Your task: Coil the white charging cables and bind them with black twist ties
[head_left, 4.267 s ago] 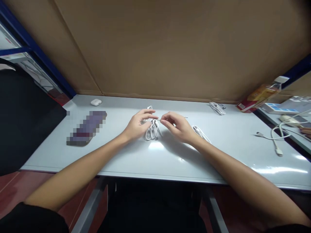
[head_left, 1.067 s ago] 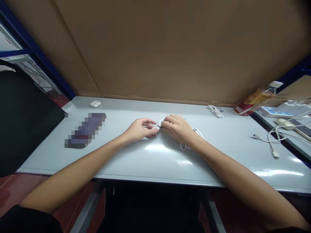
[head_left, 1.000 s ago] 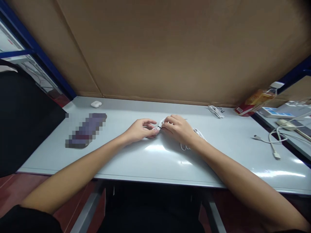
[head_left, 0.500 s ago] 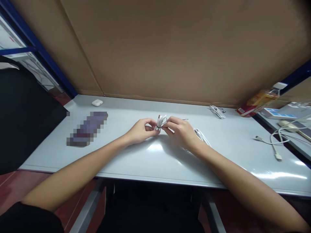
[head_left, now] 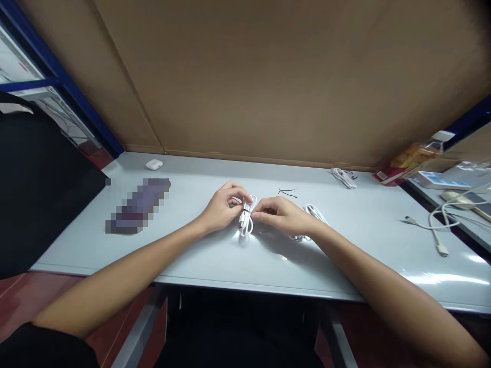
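Note:
A small coiled white cable with a black tie round its middle is at the centre of the grey table. My left hand grips the coil's upper left side between thumb and fingers. On the right, my right hand is closed in a pinch at the black tie, touching the coil's edge. The cable's plug points down towards me. Beside and partly behind my right wrist lies another coiled white cable. Several thin black ties lie beyond my right hand.
A white earphone case and a blurred-out purple object lie at the left. Another white cable coil sits at the back right, near a tilted bottle. Loose white cables cross the right edge.
The coil between my hands has turned over, its plug now pointing down instead of up. My right hand has shifted slightly down, uncovering the black ties behind it.

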Demonstrator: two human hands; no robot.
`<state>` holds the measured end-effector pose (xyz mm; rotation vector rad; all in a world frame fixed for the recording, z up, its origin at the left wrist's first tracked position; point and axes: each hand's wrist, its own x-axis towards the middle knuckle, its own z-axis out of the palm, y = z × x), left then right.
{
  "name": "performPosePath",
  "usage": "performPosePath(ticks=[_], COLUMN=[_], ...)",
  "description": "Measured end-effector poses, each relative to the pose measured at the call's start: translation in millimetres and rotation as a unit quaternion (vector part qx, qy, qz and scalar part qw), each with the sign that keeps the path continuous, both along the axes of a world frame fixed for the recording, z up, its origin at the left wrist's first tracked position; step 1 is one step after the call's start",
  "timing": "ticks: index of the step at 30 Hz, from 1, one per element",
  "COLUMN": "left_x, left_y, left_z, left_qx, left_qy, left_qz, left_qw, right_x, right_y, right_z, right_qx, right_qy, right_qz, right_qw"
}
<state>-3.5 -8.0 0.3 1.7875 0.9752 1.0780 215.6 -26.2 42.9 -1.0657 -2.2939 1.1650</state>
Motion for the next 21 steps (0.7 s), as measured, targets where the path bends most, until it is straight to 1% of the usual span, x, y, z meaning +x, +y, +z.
performPosePath(ticks=[1, 3, 6, 8, 10, 11, 14, 16, 18, 19, 21], left_x=[0, 0, -2, -3, -4, -4, -3, -2, -1, 0, 0], left_y=[-1, -2, -2, -1, 0, 0, 0, 0, -1, -2, -3], left_z=[1.4, 4.6, 8.7, 9.5, 8.6, 7.8, 5.5, 4.5, 3.7, 3.2, 2.2], left_qx=[-0.022, -0.085, -0.182, -0.200, -0.189, -0.180, -0.143, -0.110, -0.082, -0.072, -0.054], left_qy=[-0.013, -0.034, -0.068, -0.077, -0.067, -0.056, -0.027, -0.004, 0.020, 0.031, 0.046], left_qz=[-0.008, -0.027, -0.065, -0.085, -0.098, -0.101, -0.087, -0.074, -0.073, -0.076, -0.083], left_qw=[1.000, 0.995, 0.979, 0.973, 0.975, 0.977, 0.986, 0.991, 0.994, 0.994, 0.994], right_x=[-1, -2, -4, -6, -7, -8, -10, -10, -8, -7, -3], right_y=[0, -1, -3, -4, -4, -4, -2, 0, 2, 3, 4], right_z=[0.0, -0.2, -3.0, -6.9, -11.8, -14.3, -20.2, -22.0, -22.0, -21.5, -20.1], right_qx=[-0.003, 0.016, 0.077, 0.117, 0.173, 0.212, 0.348, 0.408, 0.438, 0.440, 0.414], right_qy=[0.005, 0.014, 0.006, -0.012, -0.036, -0.051, -0.100, -0.129, -0.131, -0.119, -0.079], right_qz=[0.000, -0.016, -0.057, -0.076, -0.090, -0.097, -0.096, -0.091, -0.101, -0.114, -0.142], right_qw=[1.000, 1.000, 0.995, 0.990, 0.980, 0.971, 0.927, 0.899, 0.884, 0.883, 0.896])
